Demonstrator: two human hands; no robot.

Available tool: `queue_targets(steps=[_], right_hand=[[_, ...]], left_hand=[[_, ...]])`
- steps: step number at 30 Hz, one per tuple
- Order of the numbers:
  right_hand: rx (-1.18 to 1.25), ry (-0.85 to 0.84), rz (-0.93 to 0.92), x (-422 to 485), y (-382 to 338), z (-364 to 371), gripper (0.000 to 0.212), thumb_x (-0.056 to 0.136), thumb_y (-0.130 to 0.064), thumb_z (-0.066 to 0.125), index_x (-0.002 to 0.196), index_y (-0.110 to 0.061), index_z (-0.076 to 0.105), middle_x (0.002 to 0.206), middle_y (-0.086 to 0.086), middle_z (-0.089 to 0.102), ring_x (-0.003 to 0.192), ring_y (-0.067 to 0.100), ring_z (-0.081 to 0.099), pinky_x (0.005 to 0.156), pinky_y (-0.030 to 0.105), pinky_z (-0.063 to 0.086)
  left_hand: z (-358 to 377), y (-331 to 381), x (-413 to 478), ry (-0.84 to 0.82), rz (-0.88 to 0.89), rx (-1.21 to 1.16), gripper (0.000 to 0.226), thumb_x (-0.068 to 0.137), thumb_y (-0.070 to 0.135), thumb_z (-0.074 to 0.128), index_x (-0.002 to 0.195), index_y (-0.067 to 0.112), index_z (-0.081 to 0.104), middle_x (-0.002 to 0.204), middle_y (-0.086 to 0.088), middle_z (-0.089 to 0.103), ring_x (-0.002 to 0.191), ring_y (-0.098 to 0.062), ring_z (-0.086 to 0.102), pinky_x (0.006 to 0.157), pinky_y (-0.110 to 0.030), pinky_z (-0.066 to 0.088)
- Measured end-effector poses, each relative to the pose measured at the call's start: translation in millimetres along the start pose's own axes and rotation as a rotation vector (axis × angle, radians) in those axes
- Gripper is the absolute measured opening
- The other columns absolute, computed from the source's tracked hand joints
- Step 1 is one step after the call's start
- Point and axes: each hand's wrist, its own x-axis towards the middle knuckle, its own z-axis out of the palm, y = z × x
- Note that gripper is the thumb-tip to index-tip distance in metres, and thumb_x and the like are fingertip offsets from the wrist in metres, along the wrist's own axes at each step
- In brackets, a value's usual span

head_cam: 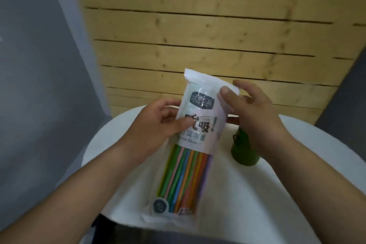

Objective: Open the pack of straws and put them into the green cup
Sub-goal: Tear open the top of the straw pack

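Pale wood planks (198,31) behind, white round tabletop (287,184) below. Pack of straws (200,117) held over the tabletop, coloured straws (186,172) showing through its clear lower half; left hand (160,125) pinches the pack's left edge, thumb in front, fingers (166,114) curled behind, and right hand (253,109) pinches the upper right corner likewise. Green cup (240,154) stands on the tabletop just right of the pack, partly hidden by the right wrist.
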Motion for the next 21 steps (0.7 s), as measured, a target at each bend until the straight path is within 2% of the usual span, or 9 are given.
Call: queue_targets(steps=[2,4,6,10,12,14,17,19,21], right_hand=[[0.004,-0.021,-0.08,-11,-24,-17,0.032,0.09,-0.028,0.07,0.119,-0.02,0.059,0.095,0.006,0.075,0.078,0.016,0.075,0.059,0.025,0.059],[0.024,-0.049,-0.133,-23,-38,-32,0.016,0.091,-0.019,0.068,0.101,-0.011,0.059,0.086,0.007,0.076,0.075,0.022,0.076,0.06,0.028,0.06],[0.021,-0.053,-0.2,-37,-46,-41,0.013,0.093,-0.016,0.066,0.09,-0.008,0.056,0.088,0.01,0.073,0.078,0.025,0.075,0.061,0.029,0.061],[-0.062,-0.021,-0.377,-63,-41,-45,0.016,0.095,-0.016,0.062,0.09,-0.003,0.053,0.094,0.015,0.066,0.091,0.03,0.07,0.072,0.04,0.063],[-0.123,-0.03,-0.436,-74,-27,-40,0.014,0.094,-0.015,0.063,0.089,-0.005,0.054,0.096,0.001,0.07,0.094,0.018,0.069,0.08,0.041,0.06],[-0.14,-0.079,-0.47,-82,-8,-34,0.015,0.093,-0.011,0.064,0.084,-0.01,0.052,0.108,-0.008,0.072,0.1,0.006,0.069,0.084,0.037,0.057],[-0.139,-0.161,-0.475,-86,16,-28,0.022,0.091,-0.02,0.067,0.075,-0.02,0.051,0.111,-0.013,0.073,0.105,0.009,0.068,0.086,0.031,0.053],[-0.092,-0.204,-0.439,-88,22,-27,0.021,0.09,-0.026,0.069,0.074,-0.022,0.055,0.114,-0.009,0.072,0.108,0.012,0.067,0.086,0.028,0.052],[-0.006,-0.237,-0.393,-91,23,-27,0.016,0.091,-0.019,0.069,0.081,-0.013,0.06,0.114,0.001,0.071,0.098,0.01,0.068,0.073,0.018,0.049]], left_hand=[[2,18,-6,-0.006,0.064,0.013,0.041,0.079,0.011,0.078,0.117,0.012,0.064,0.1,-0.005,0.079,0.092,-0.019,0.076,0.074,-0.025,0.06],[5,31,-10,0.022,0.112,0.045,0.034,0.083,0.009,0.078,0.114,0.013,0.065,0.099,-0.004,0.079,0.091,-0.02,0.076,0.075,-0.027,0.06],[12,40,-12,0.117,0.18,0.108,0.03,0.082,0.016,0.081,0.109,0.017,0.066,0.099,0.0,0.077,0.094,-0.018,0.074,0.078,-0.028,0.059],[34,45,-28,0.456,0.347,0.523,0.035,0.077,0.039,0.083,0.103,0.03,0.061,0.112,0.01,0.06,0.097,-0.006,0.06,0.077,-0.022,0.049],[46,44,-41,0.46,0.39,0.581,0.026,0.079,0.037,0.08,0.091,0.031,0.058,0.104,0.009,0.058,0.086,-0.003,0.061,0.069,-0.016,0.046],[57,39,-53,0.362,0.331,0.497,0.018,0.084,0.034,0.077,0.083,0.03,0.06,0.094,0.011,0.064,0.079,-0.002,0.064,0.07,-0.018,0.054],[69,33,-67,0.208,0.125,0.134,0.017,0.09,0.031,0.071,0.087,0.015,0.066,0.087,0.009,0.074,0.08,-0.002,0.07,0.08,-0.044,0.063],[71,29,-71,0.178,0.07,0.003,0.023,0.091,0.03,0.071,0.092,0.007,0.066,0.095,0.007,0.075,0.085,0.0,0.071,0.082,-0.046,0.063],[71,28,-75,0.166,0.081,-0.056,0.024,0.091,0.028,0.073,0.093,0.005,0.066,0.102,0.005,0.075,0.09,-0.002,0.072,0.084,-0.045,0.063]])
